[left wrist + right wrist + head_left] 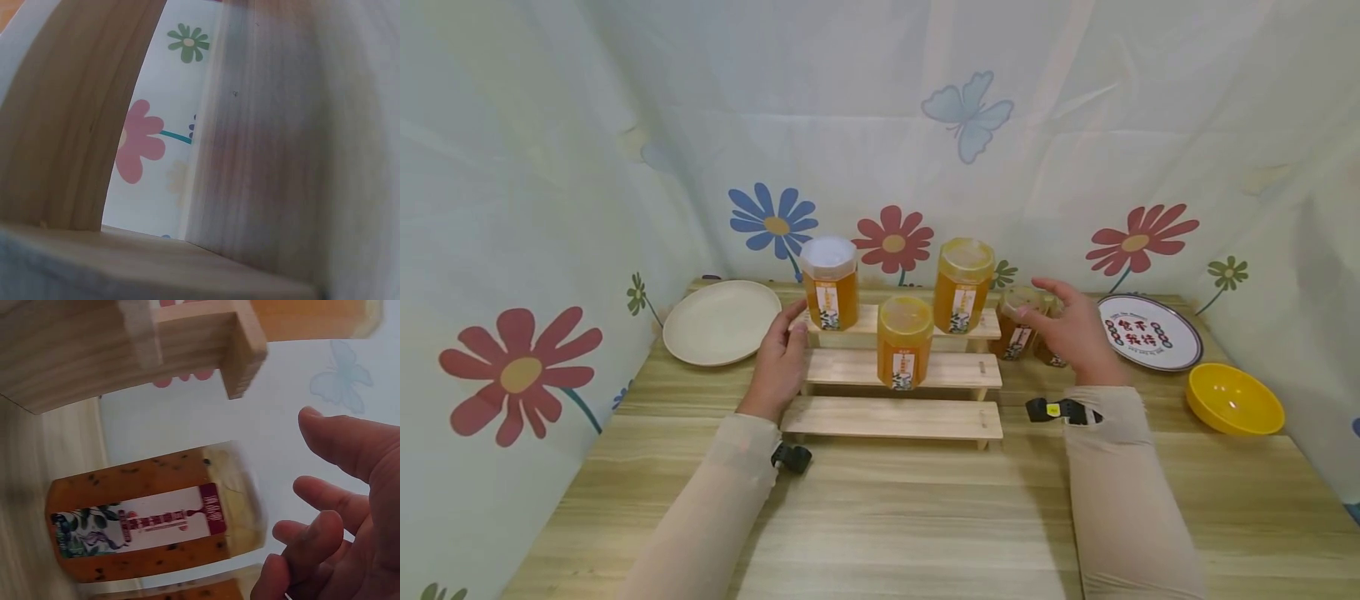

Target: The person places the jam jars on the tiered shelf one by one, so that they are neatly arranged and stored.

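Observation:
My right hand (1075,333) is beside the lid of a dark amber jar (1017,340), thumb and fingers spread. In the right wrist view this jar (169,472) has dark seeds and a white and dark-red label, and a gap separates it from the hand (350,494). A second dark jar (1054,360) is partly hidden by that hand. My left hand (781,367) lies at the left end of a three-step wooden rack (895,418), some fingertips hidden. Honey-coloured jars stand on it: a white-lidded jar (837,296) and a yellow-lidded jar (961,292) on top, another (904,346) on the middle step.
A cream plate (722,321) lies left of the rack. To the right are a white plate with red lettering (1150,354) and a yellow bowl (1232,400). A flowered curtain (850,125) hangs behind the wooden table (910,517).

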A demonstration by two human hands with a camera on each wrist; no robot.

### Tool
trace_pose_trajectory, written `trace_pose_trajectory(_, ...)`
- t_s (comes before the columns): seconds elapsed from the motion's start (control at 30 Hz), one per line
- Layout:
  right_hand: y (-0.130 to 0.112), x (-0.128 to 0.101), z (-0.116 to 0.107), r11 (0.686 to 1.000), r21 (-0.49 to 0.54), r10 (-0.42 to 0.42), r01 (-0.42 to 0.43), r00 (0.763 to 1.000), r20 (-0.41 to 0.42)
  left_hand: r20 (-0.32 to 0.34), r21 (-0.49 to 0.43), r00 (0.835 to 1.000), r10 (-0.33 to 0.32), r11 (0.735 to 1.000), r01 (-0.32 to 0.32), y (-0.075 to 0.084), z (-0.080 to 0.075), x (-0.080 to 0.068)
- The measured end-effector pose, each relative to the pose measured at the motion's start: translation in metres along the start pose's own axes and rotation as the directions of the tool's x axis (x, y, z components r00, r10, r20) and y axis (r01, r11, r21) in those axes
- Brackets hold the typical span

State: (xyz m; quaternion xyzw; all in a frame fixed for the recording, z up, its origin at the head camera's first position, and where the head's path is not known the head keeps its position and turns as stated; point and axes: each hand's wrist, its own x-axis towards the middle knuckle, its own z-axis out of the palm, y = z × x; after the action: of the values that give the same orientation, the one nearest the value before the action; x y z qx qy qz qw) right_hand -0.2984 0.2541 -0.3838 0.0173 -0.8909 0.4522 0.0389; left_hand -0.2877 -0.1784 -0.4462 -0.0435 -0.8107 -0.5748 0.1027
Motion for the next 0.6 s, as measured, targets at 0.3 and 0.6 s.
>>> trace_pose_trajectory(0.3, 0.013, 0.012, 0.018, 0.993, -0.113, -0.045, 0.045, 0.999, 0.005, 0.003, -0.001, 1.000, 0.010, 1.000, -0.010, -0.001, 0.000, 0.000)
trace_pose_trajectory(0.6, 0.016, 0.014, 0.027, 0.987, -0.128, -0.105, 0.097, 0.993, -0.055, 0.002, -0.001, 1.000, 0.014, 1.000, -0.014, -0.001, 0.000, 0.000)
